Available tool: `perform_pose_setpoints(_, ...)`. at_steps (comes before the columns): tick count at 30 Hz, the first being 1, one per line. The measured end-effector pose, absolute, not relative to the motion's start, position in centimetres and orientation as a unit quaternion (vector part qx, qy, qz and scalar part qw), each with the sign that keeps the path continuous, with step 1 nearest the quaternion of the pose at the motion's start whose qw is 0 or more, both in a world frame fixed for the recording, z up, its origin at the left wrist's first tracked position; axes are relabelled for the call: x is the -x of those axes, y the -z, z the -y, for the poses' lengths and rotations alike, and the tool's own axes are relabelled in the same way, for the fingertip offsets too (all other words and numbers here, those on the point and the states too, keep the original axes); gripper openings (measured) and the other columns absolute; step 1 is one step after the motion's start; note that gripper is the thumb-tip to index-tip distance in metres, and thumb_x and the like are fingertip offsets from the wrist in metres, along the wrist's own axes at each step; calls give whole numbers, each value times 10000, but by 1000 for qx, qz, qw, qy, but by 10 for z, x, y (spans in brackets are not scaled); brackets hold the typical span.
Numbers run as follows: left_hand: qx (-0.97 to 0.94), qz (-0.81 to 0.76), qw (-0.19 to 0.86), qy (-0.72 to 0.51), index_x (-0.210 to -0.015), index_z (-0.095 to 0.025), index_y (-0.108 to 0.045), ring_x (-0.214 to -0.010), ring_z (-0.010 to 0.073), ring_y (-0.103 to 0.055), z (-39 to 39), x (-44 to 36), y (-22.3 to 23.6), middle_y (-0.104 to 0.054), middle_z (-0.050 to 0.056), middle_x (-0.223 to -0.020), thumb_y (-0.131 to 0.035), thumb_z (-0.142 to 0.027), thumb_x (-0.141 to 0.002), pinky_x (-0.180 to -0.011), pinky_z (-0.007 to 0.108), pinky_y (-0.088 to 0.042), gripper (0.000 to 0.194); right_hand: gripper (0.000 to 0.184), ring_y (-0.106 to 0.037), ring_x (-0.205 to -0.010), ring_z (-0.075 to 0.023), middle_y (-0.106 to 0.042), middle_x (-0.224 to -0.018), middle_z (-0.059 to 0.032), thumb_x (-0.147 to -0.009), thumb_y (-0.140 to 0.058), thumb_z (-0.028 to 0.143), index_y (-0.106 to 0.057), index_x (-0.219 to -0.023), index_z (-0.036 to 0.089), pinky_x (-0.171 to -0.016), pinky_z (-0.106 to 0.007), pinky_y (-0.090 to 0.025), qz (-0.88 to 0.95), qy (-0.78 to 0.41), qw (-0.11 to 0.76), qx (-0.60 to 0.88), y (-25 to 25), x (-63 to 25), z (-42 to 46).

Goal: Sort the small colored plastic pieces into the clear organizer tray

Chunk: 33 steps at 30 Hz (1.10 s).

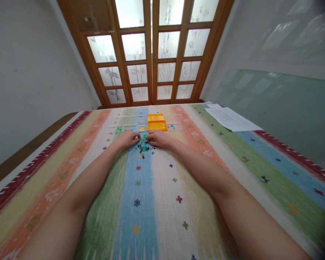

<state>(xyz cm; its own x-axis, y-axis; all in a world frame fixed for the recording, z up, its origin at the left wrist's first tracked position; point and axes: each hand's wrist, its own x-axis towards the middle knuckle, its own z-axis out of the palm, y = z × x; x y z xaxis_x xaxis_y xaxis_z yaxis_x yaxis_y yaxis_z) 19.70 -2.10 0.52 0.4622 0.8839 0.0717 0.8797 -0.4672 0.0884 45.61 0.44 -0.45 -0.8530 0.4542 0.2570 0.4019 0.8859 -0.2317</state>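
Both my arms reach far out over a striped, many-coloured cloth (157,195). My left hand (128,138) and my right hand (158,138) lie knuckles up on either side of a small heap of tiny coloured pieces (144,147), mostly green, blue and red. The fingers of both hands curl down at the heap's edge; whether they pinch a piece is too small to see. Just beyond the hands sits an orange box (156,122) in the middle of a clear divided tray (176,126). Some tray compartments hold a few green, yellow and blue pieces.
A printed sheet of paper (231,118) lies at the far right of the cloth. Wooden glazed doors (151,54) stand behind the table. A glass panel (281,104) leans along the right wall. A brown surface edge (27,150) runs along the left.
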Motion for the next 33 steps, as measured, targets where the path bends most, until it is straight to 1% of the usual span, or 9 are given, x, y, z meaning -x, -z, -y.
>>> perform_pose_setpoints(6, -862, -503, 28, -61, -1073, -269, -765, -732, 185, -625, 25, -203, -8, -727, 27, -822, -567, -397, -939, -679, 275, -371, 272, 111, -585, -919, -187, -684, -1047, -66, -933, -643, 213, -745, -976, 204, -779, -281, -400, 956, -76, 158, 233, 5, -456, -5)
perform_pose_setpoints(11, -881, -468, 32, -62, -1117, -281, -762, -729, 172, -626, 31, -214, -9, -719, 12, -797, -572, -382, -942, -681, 261, -373, 278, 112, -592, -913, -180, -692, -1051, -61, -916, -654, 188, -750, -971, 206, -791, -273, -414, 957, -95, 156, 225, 5, -457, -6)
perform_pose_setpoints(16, -891, -451, 15, -51, -1152, -296, -761, -740, 173, -640, 33, -220, -5, -734, 11, -825, -589, -348, -939, -695, 255, -389, 278, 110, -595, -891, -174, -693, -1002, -54, -897, -664, 184, -758, -951, 200, -770, -255, -408, 950, -109, 162, 243, 7, -458, -13)
perform_pose_setpoints(20, -895, -443, 15, -50, -1143, -295, -760, -747, 180, -646, 34, -221, -4, -742, 15, -841, -574, -363, -956, -699, 261, -395, 272, 133, -591, -868, -177, -703, -941, -58, -910, -638, 207, -754, -970, 180, -771, -259, -394, 915, -81, 220, 327, 1, -469, -24)
perform_pose_setpoints(24, -898, -437, 18, -52, -1127, -290, -759, -768, 189, -653, 35, -221, -6, -745, 20, -852, -565, -351, -954, -708, 267, -401, 267, 184, -624, -884, -189, -742, -996, -71, -933, -591, 228, -754, -1010, 190, -781, -266, -409, 844, -36, 262, 467, -15, -496, -40)
perform_pose_setpoints(27, -897, -439, 22, -46, -1126, -284, -756, -771, 194, -653, 35, -221, -6, -741, 22, -839, -555, -288, -938, -711, 269, -404, 275, 211, -650, -884, -209, -762, -968, -67, -933, -605, 288, -761, -1056, 217, -768, -273, -428, 779, -22, 241, 578, -28, -518, -53)
perform_pose_setpoints(29, -897, -439, 24, -45, -1122, -279, -751, -761, 193, -647, 35, -221, -5, -734, 22, -829, -551, -251, -923, -701, 271, -396, 284, 229, -662, -910, -220, -768, -988, -72, -939, -598, 300, -763, -1078, 223, -775, -278, -443, 747, -6, 238, 621, -34, -530, -59)
perform_pose_setpoints(33, -895, -442, 34, -54, -1126, -270, -739, -710, 182, -619, 35, -222, -4, -714, 15, -791, -569, -286, -928, -668, 271, -368, 262, 235, -673, -951, -229, -772, -1028, -74, -939, -594, 308, -770, -1074, 231, -795, -288, -468, 717, 12, 237, 655, -38, -543, -66)
